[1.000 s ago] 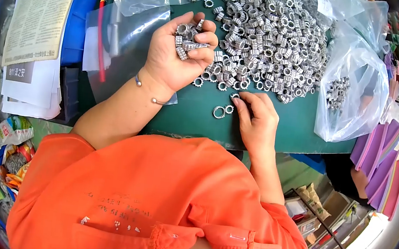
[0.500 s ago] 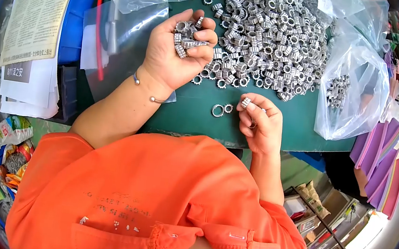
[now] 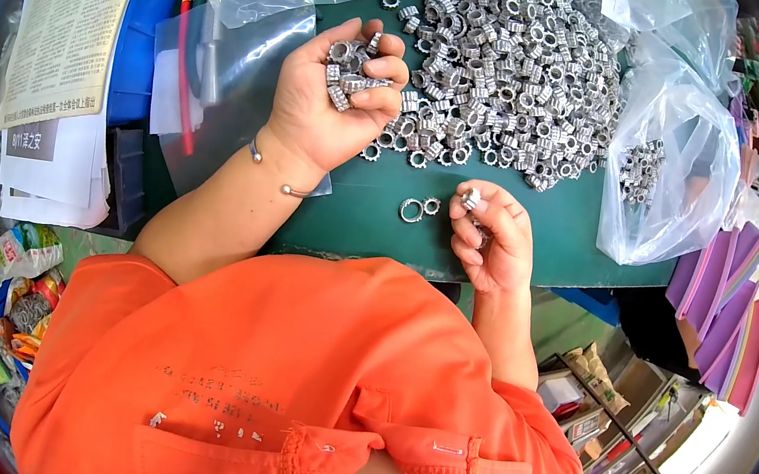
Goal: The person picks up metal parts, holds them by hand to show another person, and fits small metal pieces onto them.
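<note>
Several small toothed metal rings (image 3: 351,71) lie in my left hand (image 3: 331,103), whose fingers curl round them, palm up, left of a big pile of such rings (image 3: 513,73). Below the pile, my right hand (image 3: 497,237) pinches one metal ring (image 3: 470,199) between thumb and forefinger. More metal shows under its curled fingers, partly hidden. On the green table (image 3: 353,224), a larger ring (image 3: 411,210) and a smaller ring (image 3: 431,206) lie side by side, just left of my right hand.
A clear plastic bag (image 3: 672,169) with some rings inside stands right of the pile. At the left are flat plastic bags (image 3: 259,61), a red pen (image 3: 186,71), a blue bin (image 3: 144,28) and printed papers (image 3: 73,29). Purple folders (image 3: 723,298) are at the right.
My right hand has lifted off the table by the two loose rings, moved slightly right and turned up, with a ring now raised in its fingertips. My left hand keeps its rings.
</note>
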`<action>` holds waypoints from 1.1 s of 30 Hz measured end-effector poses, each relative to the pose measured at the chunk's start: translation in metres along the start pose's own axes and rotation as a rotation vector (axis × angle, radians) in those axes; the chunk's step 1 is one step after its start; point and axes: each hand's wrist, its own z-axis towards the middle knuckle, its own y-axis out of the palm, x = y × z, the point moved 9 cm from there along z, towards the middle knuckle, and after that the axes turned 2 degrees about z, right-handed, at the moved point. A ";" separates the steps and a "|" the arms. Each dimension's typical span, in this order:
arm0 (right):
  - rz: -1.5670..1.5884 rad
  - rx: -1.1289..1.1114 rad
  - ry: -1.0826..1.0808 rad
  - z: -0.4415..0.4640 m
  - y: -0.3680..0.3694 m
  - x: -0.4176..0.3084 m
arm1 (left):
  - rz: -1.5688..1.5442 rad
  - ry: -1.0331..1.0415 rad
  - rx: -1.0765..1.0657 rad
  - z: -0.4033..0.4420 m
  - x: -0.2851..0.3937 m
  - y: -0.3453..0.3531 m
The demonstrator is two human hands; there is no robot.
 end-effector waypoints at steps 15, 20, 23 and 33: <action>-1.497 0.248 -0.819 -0.003 0.045 -0.048 | 0.017 0.008 -0.009 -0.001 0.001 0.002; -0.871 0.120 -0.534 0.004 0.016 -0.041 | 0.015 0.010 0.008 0.000 0.001 0.000; -0.406 0.017 -0.289 0.008 0.012 -0.026 | 0.014 0.014 0.014 0.000 0.001 0.000; 0.184 -0.050 -0.022 0.019 0.010 -0.003 | 0.002 0.010 -0.023 -0.001 0.001 0.004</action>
